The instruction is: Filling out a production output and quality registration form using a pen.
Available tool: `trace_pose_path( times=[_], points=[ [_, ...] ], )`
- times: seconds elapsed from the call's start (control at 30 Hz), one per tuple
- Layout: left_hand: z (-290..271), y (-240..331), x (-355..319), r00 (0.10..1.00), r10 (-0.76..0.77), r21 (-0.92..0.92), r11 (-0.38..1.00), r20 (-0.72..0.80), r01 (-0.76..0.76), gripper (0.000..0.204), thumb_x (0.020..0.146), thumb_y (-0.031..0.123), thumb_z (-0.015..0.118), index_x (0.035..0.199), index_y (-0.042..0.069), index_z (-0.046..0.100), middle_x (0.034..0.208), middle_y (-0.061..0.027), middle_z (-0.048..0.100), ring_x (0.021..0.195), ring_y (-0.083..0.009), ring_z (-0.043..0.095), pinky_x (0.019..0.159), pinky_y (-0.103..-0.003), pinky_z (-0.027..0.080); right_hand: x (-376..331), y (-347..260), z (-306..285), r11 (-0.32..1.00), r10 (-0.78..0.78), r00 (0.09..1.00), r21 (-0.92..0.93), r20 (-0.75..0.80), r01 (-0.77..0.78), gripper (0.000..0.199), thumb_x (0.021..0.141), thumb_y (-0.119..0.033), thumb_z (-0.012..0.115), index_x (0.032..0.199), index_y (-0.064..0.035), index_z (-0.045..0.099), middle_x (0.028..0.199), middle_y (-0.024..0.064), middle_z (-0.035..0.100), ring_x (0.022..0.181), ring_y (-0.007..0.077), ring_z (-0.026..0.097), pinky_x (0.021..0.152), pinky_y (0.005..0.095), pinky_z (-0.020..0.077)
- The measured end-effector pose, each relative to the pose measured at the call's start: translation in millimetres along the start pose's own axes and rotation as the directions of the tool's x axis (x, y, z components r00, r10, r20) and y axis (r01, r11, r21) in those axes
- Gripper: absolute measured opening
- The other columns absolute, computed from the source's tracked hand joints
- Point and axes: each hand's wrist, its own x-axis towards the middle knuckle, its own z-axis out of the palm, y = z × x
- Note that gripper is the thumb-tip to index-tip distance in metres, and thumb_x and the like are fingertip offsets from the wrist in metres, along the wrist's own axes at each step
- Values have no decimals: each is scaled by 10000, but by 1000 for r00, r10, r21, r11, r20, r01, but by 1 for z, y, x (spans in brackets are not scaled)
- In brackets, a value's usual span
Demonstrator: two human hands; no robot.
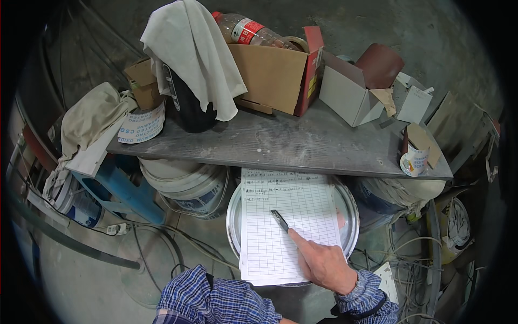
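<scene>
In front of me a gridded paper sheet (291,254) lies over a round white-rimmed bucket top (352,237). Handwriting fills its upper rows; the lower rows look blank. My right hand (325,265) rests over the sheet's right side with a dark, slim pen (279,220) in its fingers. The pen points up and left, and the index finger stretches along toward it; the thumb is hidden. From the lower edge comes my left arm in a blue checked sleeve (226,299). Past its cuff only a sliver of skin shows, so the left hand itself is out of sight.
A dark board (270,146) spans ahead, bearing a cloth-draped black object (191,59), a cardboard box (270,75) with a plastic bottle (253,31), and a white box (348,92). Buckets (186,183) and a blue stool (121,189) stand below. Cables (189,235) cross the floor.
</scene>
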Motion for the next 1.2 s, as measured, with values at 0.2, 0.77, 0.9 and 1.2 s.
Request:
trace_pose_path(
  times=[0.2, 0.77, 0.9, 1.2],
  points=[
    [4, -1, -1, 1000, 8, 28, 1000, -20, -8, 194, 773, 202, 607, 643, 76, 678, 594, -94, 643, 555, -258, 637, 494, -404, 455, 1, -2, -1, 999, -17, 1000, -32, -26, 16, 585, 807, -38, 607, 1375, 28, 486, 740, 112, 667, 563, 258, 649, 510, 357, 510],
    [5, -2, 0, 1000, 9, 30, 1000, -20, -8, 193, 789, 202, 601, 663, 83, 687, 612, -91, 655, 569, -258, 648, 504, -408, 469, 2, -3, -3, 999, -2, 1000, -35, 8, 2, 595, 808, -40, 609, 1384, 27, 475, 734, 111, 664, 564, 248, 651, 501, 353, 507],
    [11, -3, 0, 1000, 9, 39, 999, -27, -7, 194, 789, 202, 600, 660, 84, 682, 605, -90, 648, 568, -260, 644, 505, -410, 465, 2, -3, -3, 999, -6, 1000, -34, 5, 7, 590, 810, -39, 608, 1380, 32, 474, 735, 115, 665, 561, 252, 649, 502, 354, 507],
    [4, -3, -1, 999, 17, -1, 1000, -32, -18, 194, 775, 190, 603, 650, 58, 671, 589, -114, 632, 559, -288, 628, 511, -420, 462, 0, 1, 0, 1000, -18, 1000, -15, -12, 18, 599, 830, -64, 605, 1403, 12, 449, 733, 117, 629, 562, 271, 638, 485, 391, 500]
  ],
)
